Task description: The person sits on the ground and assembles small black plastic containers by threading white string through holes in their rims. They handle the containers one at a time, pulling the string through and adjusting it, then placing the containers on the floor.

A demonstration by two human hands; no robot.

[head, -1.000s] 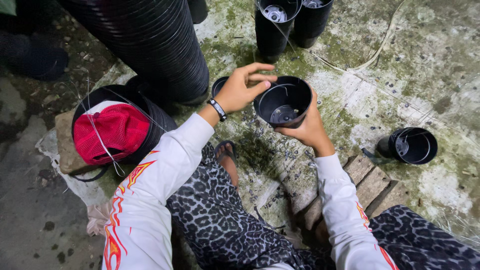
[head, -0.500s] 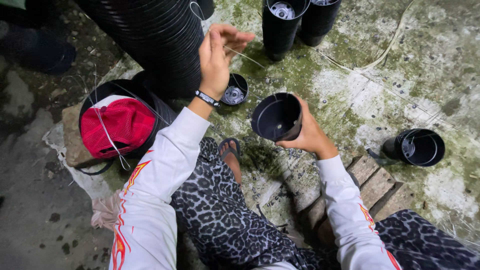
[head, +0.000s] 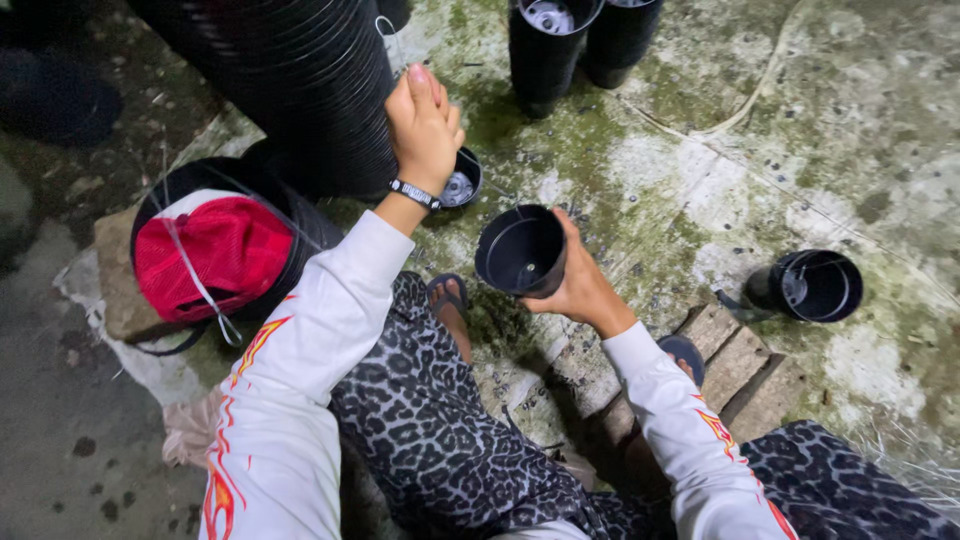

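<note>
Holding a black pot over mossy ground

Head view: the right hand (head: 580, 290) has its fingers clamped on a round, empty black plastic pot (head: 521, 251), tilted. The left hand (head: 424, 128), fingers together, seems to pinch a thin string (head: 388, 38) beside the long pot stack (head: 290, 80).

Plant nursery yard (mossy concrete (head: 800, 130)): stacked black pots (head: 290, 80).

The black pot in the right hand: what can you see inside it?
The black pot, held tilted by the right hand, shows only a bare dark inner wall and base. Its near inner side lies hidden behind the rim.
</note>
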